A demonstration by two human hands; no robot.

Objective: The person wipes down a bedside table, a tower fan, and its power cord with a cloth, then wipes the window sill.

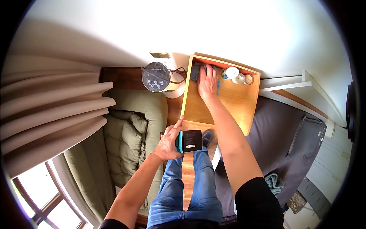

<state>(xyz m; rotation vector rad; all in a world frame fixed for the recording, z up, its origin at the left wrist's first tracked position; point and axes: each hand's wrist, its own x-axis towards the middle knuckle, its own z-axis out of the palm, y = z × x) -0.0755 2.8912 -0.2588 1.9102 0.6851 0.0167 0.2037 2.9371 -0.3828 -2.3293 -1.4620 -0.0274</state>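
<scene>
In the head view my left hand [169, 143] grips a small box [191, 141] with a black face and a teal side, low in front of the wooden tray-like top [199, 110]. My right hand [207, 83] reaches to the back left corner of that top. Its fingers press down on a crumpled dark grey cloth [195, 71], part of which lies hidden under the hand. A bit of blue material [219, 87] shows beside the palm. To the right of this hand stand a white-lidded can [231, 73] and two small jars [239, 79].
A round-topped appliance [156, 77] with a cord stands left of the wooden top. An olive padded armchair [127, 131] and beige curtains [53, 103] are on the left. On the right lies a dark grey mattress or sofa [278, 133], near a white shelf [286, 83].
</scene>
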